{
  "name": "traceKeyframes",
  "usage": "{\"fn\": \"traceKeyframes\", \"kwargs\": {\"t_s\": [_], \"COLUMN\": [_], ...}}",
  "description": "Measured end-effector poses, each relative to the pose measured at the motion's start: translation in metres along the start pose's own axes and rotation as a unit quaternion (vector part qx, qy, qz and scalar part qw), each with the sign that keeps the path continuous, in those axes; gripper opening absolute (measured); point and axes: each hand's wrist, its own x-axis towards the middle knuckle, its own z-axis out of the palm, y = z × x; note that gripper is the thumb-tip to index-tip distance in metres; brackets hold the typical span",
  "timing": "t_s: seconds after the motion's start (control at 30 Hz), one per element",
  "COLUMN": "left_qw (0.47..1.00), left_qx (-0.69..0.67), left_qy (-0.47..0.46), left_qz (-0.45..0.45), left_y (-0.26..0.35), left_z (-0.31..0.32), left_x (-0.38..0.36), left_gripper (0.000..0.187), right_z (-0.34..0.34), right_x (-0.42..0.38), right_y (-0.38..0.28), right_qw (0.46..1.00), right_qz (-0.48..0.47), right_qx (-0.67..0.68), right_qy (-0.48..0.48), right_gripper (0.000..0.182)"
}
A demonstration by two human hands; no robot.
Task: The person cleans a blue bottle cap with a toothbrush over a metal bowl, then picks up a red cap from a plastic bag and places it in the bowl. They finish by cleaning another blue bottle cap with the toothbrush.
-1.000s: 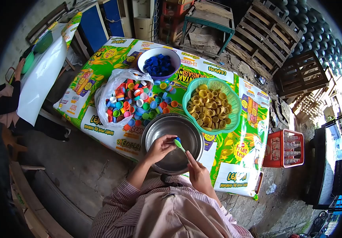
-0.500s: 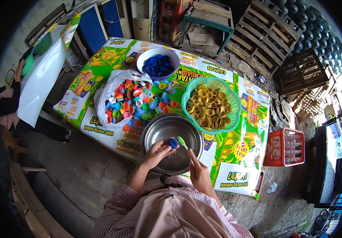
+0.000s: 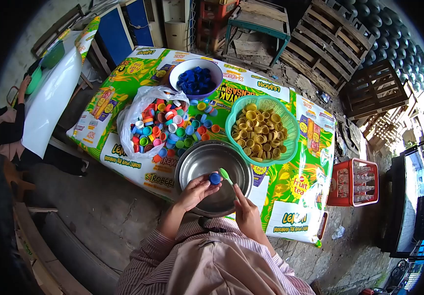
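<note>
My left hand (image 3: 196,192) pinches a blue bottle cap (image 3: 214,178) over a steel bowl (image 3: 185,162). Close by on the right, my right hand (image 3: 245,211) grips a slim tool with a bright green end (image 3: 225,175); its kind is not clear. The green end points up and left, just beside the cap. Behind the bowl a white plastic bag (image 3: 129,115) lies open, full of mixed coloured caps (image 3: 165,123), some spilling out at its right. A green basket (image 3: 293,125) holds yellow-brown caps (image 3: 261,132). Blue caps (image 3: 195,80) fill a white and purple bowl (image 3: 173,78).
A printed green and yellow cover (image 3: 298,189) lies over the table. On the floor at right stands a red crate (image 3: 335,182) of bottles. Wooden pallets (image 3: 327,46) lean at the back. Another person's arm (image 3: 22,93) reaches over a white-covered table (image 3: 54,98) at left.
The blue cap has turned slightly in my left fingers and shifted a little. My right hand and the green-ended tool have barely moved.
</note>
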Motion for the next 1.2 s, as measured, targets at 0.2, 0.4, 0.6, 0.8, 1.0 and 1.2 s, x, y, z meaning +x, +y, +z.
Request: {"fn": "traceKeyframes", "kwargs": {"t_s": [0.2,0.4,0.6,0.8,1.0,1.2], "left_qw": [0.997,0.996,0.995,0.995,0.995,1.000], "left_qx": [-0.071,-0.082,-0.103,-0.093,-0.094,-0.019], "left_qy": [-0.020,-0.015,-0.004,-0.001,-0.010,-0.009], "left_qz": [-0.010,-0.012,-0.016,-0.020,-0.033,-0.017], "left_y": [-0.005,-0.007,-0.010,-0.006,-0.012,-0.008], "left_z": [-0.002,-0.003,-0.006,0.000,-0.006,-0.002], "left_x": [-0.001,0.000,0.002,0.001,0.005,0.006], "left_gripper": [0.040,0.041,0.042,0.042,0.040,0.038], "right_z": [0.003,0.006,0.009,0.006,0.001,0.000], "right_x": [-0.003,-0.005,-0.010,-0.008,0.003,0.006], "right_y": [0.006,0.008,0.007,0.010,0.010,0.012], "right_qw": [1.000,1.000,0.997,0.998,0.999,0.998], "right_qz": [0.023,0.008,-0.068,-0.034,-0.017,-0.035], "right_qx": [-0.020,-0.023,-0.046,-0.053,-0.021,-0.050], "right_qy": [0.005,-0.011,-0.016,0.001,0.020,-0.005], "right_gripper": [0.053,0.051,0.053,0.052,0.050,0.054]}}
